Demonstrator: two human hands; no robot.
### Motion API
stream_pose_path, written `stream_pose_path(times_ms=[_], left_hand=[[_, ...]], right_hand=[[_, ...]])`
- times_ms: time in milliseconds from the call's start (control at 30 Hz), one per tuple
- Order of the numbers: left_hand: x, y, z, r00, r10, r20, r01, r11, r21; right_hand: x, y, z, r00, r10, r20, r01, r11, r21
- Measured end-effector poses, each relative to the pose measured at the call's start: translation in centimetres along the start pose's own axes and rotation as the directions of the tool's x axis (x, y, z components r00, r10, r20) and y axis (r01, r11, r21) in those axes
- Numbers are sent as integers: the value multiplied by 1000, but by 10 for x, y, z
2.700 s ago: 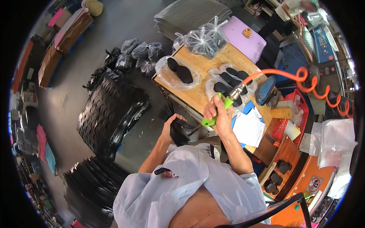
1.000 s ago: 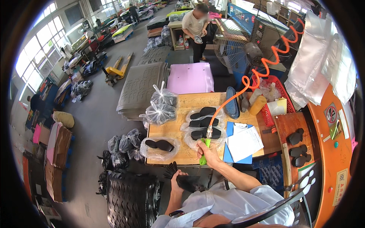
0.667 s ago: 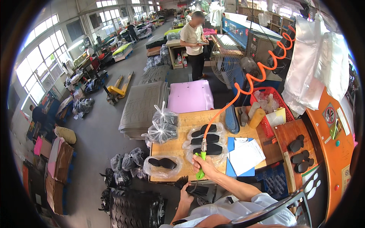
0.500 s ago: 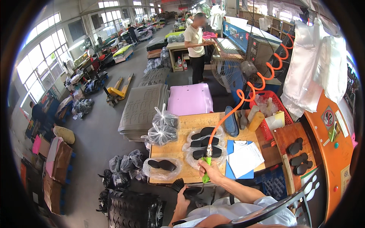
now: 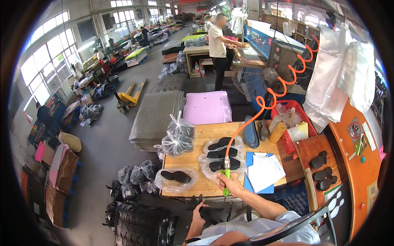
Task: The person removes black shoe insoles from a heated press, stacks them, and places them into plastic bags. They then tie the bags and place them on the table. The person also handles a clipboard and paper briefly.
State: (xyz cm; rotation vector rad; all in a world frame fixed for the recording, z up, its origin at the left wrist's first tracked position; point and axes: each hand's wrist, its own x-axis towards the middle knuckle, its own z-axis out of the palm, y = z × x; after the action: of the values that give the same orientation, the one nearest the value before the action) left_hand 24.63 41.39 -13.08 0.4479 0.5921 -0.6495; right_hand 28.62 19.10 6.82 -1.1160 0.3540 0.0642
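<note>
My right hand (image 5: 232,183) is closed around a green air blow gun (image 5: 226,191), held over the table's near edge with its nozzle downward. An orange coiled hose (image 5: 234,137) joins the gun's top. Lower and to the left, my left hand (image 5: 198,214) grips black sole-shaped pieces (image 5: 212,214) just off the near edge; their exact number is hard to make out. Ahead of the right hand, stacks of black soles (image 5: 222,154) lie on clear plastic bags on the wooden table (image 5: 207,131). Another clear bag (image 5: 191,185) with black soles on it lies at the near left corner.
Tied bags of dark pieces (image 5: 177,143) sit at the table's left edge. A blue clipboard (image 5: 262,172) with paper lies right of the gun. Beyond are a blue sole (image 5: 251,133), bottles (image 5: 278,133) and a red basket (image 5: 305,119). A co-worker (image 5: 217,45) stands at a far machine.
The black pieces in my left hand have turned and look more spread out. My right hand and the blow gun have shifted slightly to the right. The co-worker's arms reach further forward.
</note>
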Motion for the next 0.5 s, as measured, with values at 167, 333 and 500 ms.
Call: stream_pose_path(times_ms=[167, 333, 500], left_hand=[[3, -4, -3, 999, -12, 30, 12, 999, -29], [5, -4, 10, 981, 29, 192, -40, 998, 54], [5, -13, 29, 990, -139, -1, 139, 989, -45]], right_hand=[[6, 9, -3, 998, 20, -56, 2, 927, 376], [10, 2, -12, 999, 24, -45, -16, 986, 168], [22, 2, -7, 995, 95, 17, -93, 910, 404]])
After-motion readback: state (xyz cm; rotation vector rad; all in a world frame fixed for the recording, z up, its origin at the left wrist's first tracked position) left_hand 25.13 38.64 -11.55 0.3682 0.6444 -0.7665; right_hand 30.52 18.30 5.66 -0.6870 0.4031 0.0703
